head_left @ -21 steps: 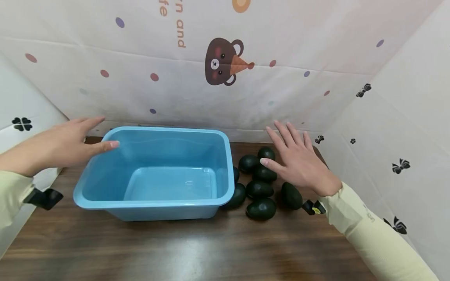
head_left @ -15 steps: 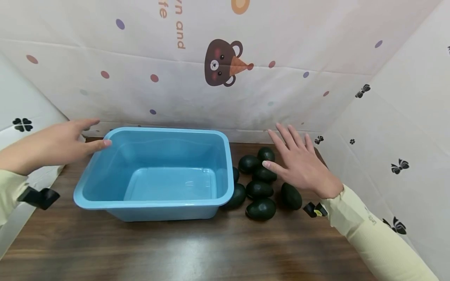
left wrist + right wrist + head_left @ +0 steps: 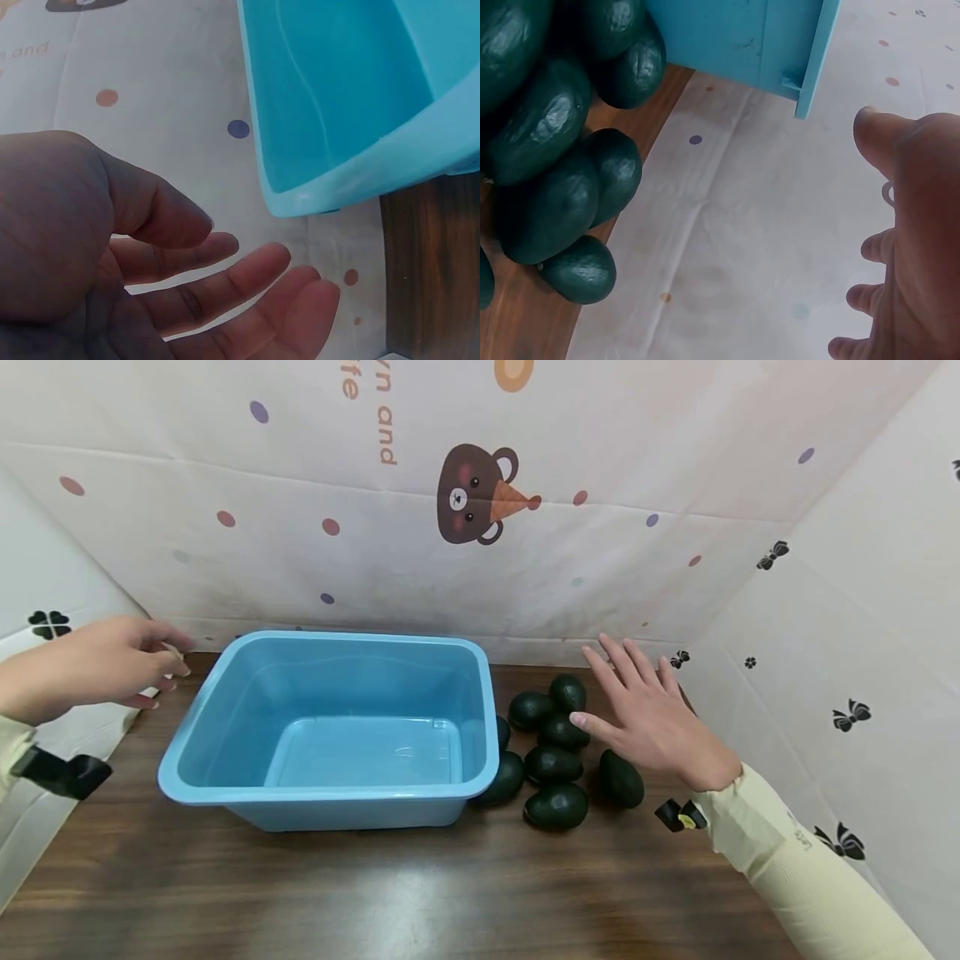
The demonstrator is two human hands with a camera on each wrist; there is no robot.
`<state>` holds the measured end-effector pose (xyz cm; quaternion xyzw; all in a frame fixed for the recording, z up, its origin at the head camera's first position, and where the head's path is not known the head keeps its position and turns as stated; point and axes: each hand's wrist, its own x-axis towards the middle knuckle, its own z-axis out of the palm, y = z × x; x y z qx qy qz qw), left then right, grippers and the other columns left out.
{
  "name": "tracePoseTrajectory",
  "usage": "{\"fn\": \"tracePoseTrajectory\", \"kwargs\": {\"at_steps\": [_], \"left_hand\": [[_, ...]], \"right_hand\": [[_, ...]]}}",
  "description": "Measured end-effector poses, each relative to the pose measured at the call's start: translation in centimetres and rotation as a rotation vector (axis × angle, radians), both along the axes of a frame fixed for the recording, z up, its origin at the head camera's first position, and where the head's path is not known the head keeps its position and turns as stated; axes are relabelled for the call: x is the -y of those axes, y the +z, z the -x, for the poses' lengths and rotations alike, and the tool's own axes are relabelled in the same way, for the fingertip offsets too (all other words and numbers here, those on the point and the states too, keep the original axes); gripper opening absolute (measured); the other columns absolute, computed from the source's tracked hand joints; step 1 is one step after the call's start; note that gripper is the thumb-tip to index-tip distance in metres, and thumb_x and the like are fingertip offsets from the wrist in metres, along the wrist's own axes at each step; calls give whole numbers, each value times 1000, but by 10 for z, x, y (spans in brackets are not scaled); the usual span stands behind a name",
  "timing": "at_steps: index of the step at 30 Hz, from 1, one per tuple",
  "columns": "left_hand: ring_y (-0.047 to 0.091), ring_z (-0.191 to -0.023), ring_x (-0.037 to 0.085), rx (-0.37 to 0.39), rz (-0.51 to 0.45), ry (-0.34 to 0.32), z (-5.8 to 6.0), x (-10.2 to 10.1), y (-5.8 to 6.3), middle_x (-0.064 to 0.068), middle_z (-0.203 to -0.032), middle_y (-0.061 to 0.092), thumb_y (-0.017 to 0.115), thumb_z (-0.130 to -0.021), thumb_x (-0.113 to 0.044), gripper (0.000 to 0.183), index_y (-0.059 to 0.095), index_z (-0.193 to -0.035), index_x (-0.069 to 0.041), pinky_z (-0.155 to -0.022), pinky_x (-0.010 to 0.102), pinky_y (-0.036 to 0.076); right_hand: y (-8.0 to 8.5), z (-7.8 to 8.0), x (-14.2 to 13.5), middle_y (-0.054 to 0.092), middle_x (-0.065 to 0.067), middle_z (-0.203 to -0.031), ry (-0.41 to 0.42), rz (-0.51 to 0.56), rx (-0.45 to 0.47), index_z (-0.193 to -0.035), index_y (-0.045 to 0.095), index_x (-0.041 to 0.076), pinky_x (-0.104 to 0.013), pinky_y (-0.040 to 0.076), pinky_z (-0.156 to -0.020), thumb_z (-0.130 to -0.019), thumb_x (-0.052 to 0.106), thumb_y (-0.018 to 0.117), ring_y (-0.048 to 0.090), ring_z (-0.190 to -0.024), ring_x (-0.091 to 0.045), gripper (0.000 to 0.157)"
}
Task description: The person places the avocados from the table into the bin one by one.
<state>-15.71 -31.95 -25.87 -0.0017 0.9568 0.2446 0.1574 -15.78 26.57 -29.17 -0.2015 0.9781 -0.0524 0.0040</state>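
Observation:
A light blue plastic tub [image 3: 326, 795] stands on the table, its inside bare. Just off the tub's left end hovers my left hand [image 3: 101, 662], empty, with loosely bent fingers; the left wrist view shows a gap between its fingertips and the tub rim [image 3: 300, 201]. To the right of the tub lie several dark green avocados [image 3: 553, 765], bunched together and partly hidden by the tub wall. Over the right side of that pile my right hand [image 3: 648, 718] is held with fingers spread, holding nothing. In the right wrist view the avocados [image 3: 547, 199] are apart from the hand.
The dark wooden table [image 3: 315, 893] extends in front of the tub. A white printed cloth [image 3: 360, 552] with a bear face hangs behind. Another white cloth [image 3: 862, 610] with black bows closes off the right side.
My left hand has drawn left, away from over the tub's rim, and its fingers have bent. My right hand has shifted slightly right and toward me. Tub and avocados stay put.

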Motion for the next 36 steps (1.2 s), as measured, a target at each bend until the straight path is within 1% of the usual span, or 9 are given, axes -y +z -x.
{"fn": "tracePoseTrajectory", "kwargs": {"at_steps": [3, 9, 12, 14, 17, 19, 28, 33, 36], "left_hand": [[67, -81, 26, 24, -45, 14, 2, 5, -3, 38, -108, 62, 31, -107, -5, 47, 33, -141, 27, -70, 51, 66], [70, -80, 24, 38, -83, 38, 5, 16, -15, 41, -115, 62, 46, -108, -12, 50, 36, -141, 24, -71, 50, 67], [70, -80, 23, 51, -94, 42, 5, 21, -19, 37, -111, 66, 52, -107, -14, 52, 38, -141, 23, -72, 50, 67], [70, -79, 23, 63, -95, 42, 5, 23, -21, 30, -105, 70, 54, -107, -15, 52, 40, -140, 22, -73, 50, 67], [69, -80, 23, 90, -102, 32, 5, 24, -23, 18, -99, 72, 55, -107, -17, 50, 43, -138, 21, -75, 50, 67], [69, -82, 23, 107, -111, 26, 6, 24, -23, 15, -97, 73, 55, -107, -17, 49, 44, -138, 21, -76, 50, 67], [72, -84, 23, 134, -133, 16, 2, 22, -24, 22, -104, 73, 52, -109, -16, 50, 41, -139, 23, -76, 48, 67], [76, -89, 25, 192, -176, 10, 2, 20, -23, 16, -104, 76, 49, -110, -14, 50, 39, -141, 24, -80, 49, 67], [76, -90, 25, 207, -182, 5, 3, 19, -22, 17, -106, 76, 49, -110, -15, 51, 38, -142, 24, -81, 49, 66]], "right_hand": [[-1, 0, -2, -1, -5, -178, -8, -8, 17, -169, 4, 29, -78, 1, -125, -101, 64, 55, 0, -164, -41, 92], [-6, -2, -4, -1, -5, -178, -1, -27, 11, -169, 5, 28, -77, 2, -125, -100, 64, 55, 0, -164, -41, 92], [-9, -4, -5, 1, -8, -178, 6, -26, 1, -169, 8, 25, -79, 3, -124, -101, 63, 56, 2, -163, -43, 92], [-10, -5, -5, 2, -9, -178, 9, -23, 0, -169, 9, 23, -80, 2, -123, -101, 62, 56, 3, -163, -44, 91], [-14, -7, -6, 3, -11, -177, 6, -25, 11, -169, 9, 22, -80, 3, -122, -102, 61, 55, 4, -162, -45, 90], [-17, -8, -7, 3, -11, -177, 1, -23, 23, -169, 9, 22, -80, 2, -122, -103, 61, 54, 3, -163, -44, 89], [-38, -11, -14, 3, -10, -177, -17, -10, 48, -169, 12, 21, -81, 4, -121, -102, 62, 54, 4, -162, -44, 88], [-50, -15, -18, 5, -11, -177, -26, -9, 60, -169, 15, 19, -81, 5, -121, -102, 63, 54, 6, -162, -46, 88], [-56, -16, -20, 6, -12, -177, -32, -9, 69, -168, 16, 18, -82, 7, -120, -102, 64, 52, 8, -161, -47, 88]]}}
